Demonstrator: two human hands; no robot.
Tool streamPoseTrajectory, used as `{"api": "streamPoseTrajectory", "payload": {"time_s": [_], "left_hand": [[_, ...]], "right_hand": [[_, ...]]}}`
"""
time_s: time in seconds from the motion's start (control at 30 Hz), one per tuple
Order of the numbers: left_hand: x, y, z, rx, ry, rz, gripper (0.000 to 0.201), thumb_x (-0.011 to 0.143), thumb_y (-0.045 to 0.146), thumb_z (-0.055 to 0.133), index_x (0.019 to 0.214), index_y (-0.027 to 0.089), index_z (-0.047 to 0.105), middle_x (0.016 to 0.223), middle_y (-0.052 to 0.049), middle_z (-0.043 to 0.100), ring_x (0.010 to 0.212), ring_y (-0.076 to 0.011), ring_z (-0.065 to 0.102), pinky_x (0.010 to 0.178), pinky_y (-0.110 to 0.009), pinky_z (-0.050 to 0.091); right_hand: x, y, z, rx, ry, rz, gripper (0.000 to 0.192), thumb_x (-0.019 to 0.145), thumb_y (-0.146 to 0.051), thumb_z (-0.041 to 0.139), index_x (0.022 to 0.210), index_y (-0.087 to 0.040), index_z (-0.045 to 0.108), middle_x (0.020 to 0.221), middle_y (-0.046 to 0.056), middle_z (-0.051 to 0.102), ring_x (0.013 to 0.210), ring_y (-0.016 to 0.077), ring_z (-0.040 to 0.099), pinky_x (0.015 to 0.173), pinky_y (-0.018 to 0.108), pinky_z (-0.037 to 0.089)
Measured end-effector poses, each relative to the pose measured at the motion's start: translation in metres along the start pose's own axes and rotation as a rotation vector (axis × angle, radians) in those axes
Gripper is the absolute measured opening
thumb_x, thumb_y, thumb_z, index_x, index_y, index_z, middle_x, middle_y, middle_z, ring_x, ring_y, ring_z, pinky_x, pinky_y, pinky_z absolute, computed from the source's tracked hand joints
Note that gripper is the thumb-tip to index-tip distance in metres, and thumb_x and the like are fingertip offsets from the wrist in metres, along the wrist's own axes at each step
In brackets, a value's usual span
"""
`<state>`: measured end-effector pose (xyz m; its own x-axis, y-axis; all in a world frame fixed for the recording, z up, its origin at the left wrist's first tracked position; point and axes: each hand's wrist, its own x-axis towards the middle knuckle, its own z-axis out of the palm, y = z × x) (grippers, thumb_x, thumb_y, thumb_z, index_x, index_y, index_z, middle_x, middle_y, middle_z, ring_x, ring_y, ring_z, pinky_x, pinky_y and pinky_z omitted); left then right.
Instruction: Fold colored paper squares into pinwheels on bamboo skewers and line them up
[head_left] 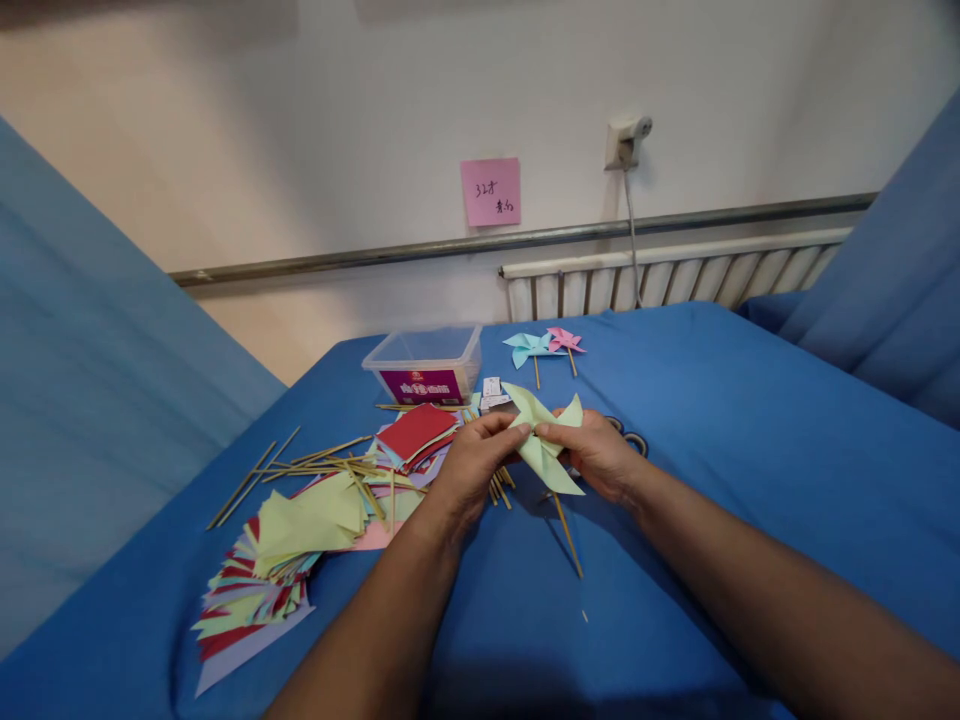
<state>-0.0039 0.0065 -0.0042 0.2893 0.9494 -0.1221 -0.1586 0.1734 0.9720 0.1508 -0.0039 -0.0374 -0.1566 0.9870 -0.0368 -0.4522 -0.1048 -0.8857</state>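
Between my two hands is a pale green paper pinwheel, its blades spread around the centre. My left hand pinches it from the left, thumb near the middle. From the right, my right hand grips it, its thumb pressed close to the centre. Below the pinwheel a thin wooden stick slants down toward me; whether it is joined at the centre is hidden by the paper. Behind my right hand, the dark handles of a pair of scissors show in part.
Left of my hands lie loose sticks, red paper squares, pale green sheets and a fanned pile of coloured paper. A clear plastic box, a blue pinwheel and a pink pinwheel are at the back of the blue-covered table.
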Motion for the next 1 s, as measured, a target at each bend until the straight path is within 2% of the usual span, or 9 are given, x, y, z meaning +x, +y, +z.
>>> {"api": "streamPoseTrajectory", "payload": {"time_s": [0.2, 0.4, 0.53, 0.63, 0.7, 0.87, 0.93, 1.0], "left_hand": [[0.0, -0.003, 0.002, 0.003, -0.001, -0.045, 0.036, 0.061, 0.034, 0.084, 0.086, 0.012, 0.07, 0.077, -0.007, 0.07, 0.062, -0.0142, 0.062, 0.061, -0.025, 0.048], [0.0, -0.004, 0.001, -0.063, 0.024, -0.057, 0.036, 0.061, 0.031, 0.084, 0.087, 0.012, 0.069, 0.077, -0.007, 0.07, 0.063, -0.0156, 0.063, 0.063, -0.027, 0.049], [0.002, -0.003, -0.003, -0.12, 0.044, -0.048, 0.032, 0.061, 0.028, 0.082, 0.086, 0.012, 0.069, 0.078, -0.006, 0.07, 0.063, -0.0153, 0.063, 0.064, -0.027, 0.049], [0.003, 0.0, -0.004, -0.143, 0.061, -0.031, 0.031, 0.061, 0.025, 0.081, 0.087, 0.012, 0.069, 0.074, -0.004, 0.069, 0.06, -0.0135, 0.06, 0.061, -0.025, 0.047], [0.003, 0.002, -0.004, -0.153, 0.056, -0.025, 0.03, 0.061, 0.024, 0.08, 0.086, 0.012, 0.069, 0.073, -0.004, 0.068, 0.059, -0.013, 0.059, 0.059, -0.025, 0.046], [0.003, 0.001, -0.004, -0.138, 0.115, -0.001, 0.027, 0.061, 0.023, 0.079, 0.083, 0.013, 0.069, 0.07, -0.002, 0.067, 0.056, -0.0112, 0.057, 0.057, -0.023, 0.043], [0.004, 0.0, -0.004, -0.12, 0.151, 0.018, 0.025, 0.062, 0.023, 0.079, 0.083, 0.013, 0.069, 0.069, -0.001, 0.066, 0.056, -0.0104, 0.056, 0.057, -0.023, 0.043], [0.005, 0.0, -0.006, -0.115, 0.18, 0.039, 0.024, 0.062, 0.023, 0.079, 0.081, 0.013, 0.069, 0.07, -0.001, 0.066, 0.056, -0.0101, 0.057, 0.057, -0.022, 0.043]], "right_hand": [[-0.003, -0.001, 0.003, -0.094, 0.018, -0.021, 0.027, 0.066, -0.036, 0.08, 0.072, -0.016, 0.063, 0.059, -0.003, 0.059, 0.051, 0.0094, 0.049, 0.049, 0.023, 0.036], [-0.003, 0.003, 0.004, 0.04, 0.012, 0.004, 0.031, 0.068, -0.042, 0.078, 0.078, -0.016, 0.065, 0.065, 0.001, 0.064, 0.055, 0.0128, 0.056, 0.053, 0.025, 0.044], [-0.003, 0.006, 0.003, 0.017, -0.086, 0.105, 0.038, 0.072, -0.05, 0.074, 0.082, -0.014, 0.068, 0.067, 0.004, 0.067, 0.054, 0.0129, 0.058, 0.051, 0.025, 0.044], [-0.005, 0.008, 0.001, -0.066, -0.194, 0.136, 0.029, 0.069, -0.039, 0.079, 0.074, -0.013, 0.068, 0.063, 0.002, 0.065, 0.051, 0.0104, 0.056, 0.051, 0.022, 0.043], [-0.006, 0.009, -0.001, -0.07, -0.217, 0.147, 0.023, 0.068, -0.032, 0.08, 0.071, -0.014, 0.066, 0.06, 0.001, 0.064, 0.049, 0.0096, 0.055, 0.05, 0.022, 0.043], [-0.005, 0.005, -0.004, 0.002, -0.187, 0.176, 0.019, 0.072, -0.03, 0.074, 0.069, -0.016, 0.061, 0.057, -0.002, 0.06, 0.047, 0.0089, 0.053, 0.046, 0.02, 0.039], [-0.003, 0.005, -0.004, -0.037, -0.139, 0.162, 0.02, 0.073, -0.031, 0.073, 0.07, -0.017, 0.059, 0.055, -0.003, 0.059, 0.046, 0.009, 0.052, 0.045, 0.02, 0.038], [-0.002, 0.007, -0.002, -0.129, -0.062, 0.086, 0.02, 0.073, -0.034, 0.072, 0.074, -0.018, 0.059, 0.055, -0.003, 0.059, 0.047, 0.0103, 0.054, 0.046, 0.02, 0.037]]}}
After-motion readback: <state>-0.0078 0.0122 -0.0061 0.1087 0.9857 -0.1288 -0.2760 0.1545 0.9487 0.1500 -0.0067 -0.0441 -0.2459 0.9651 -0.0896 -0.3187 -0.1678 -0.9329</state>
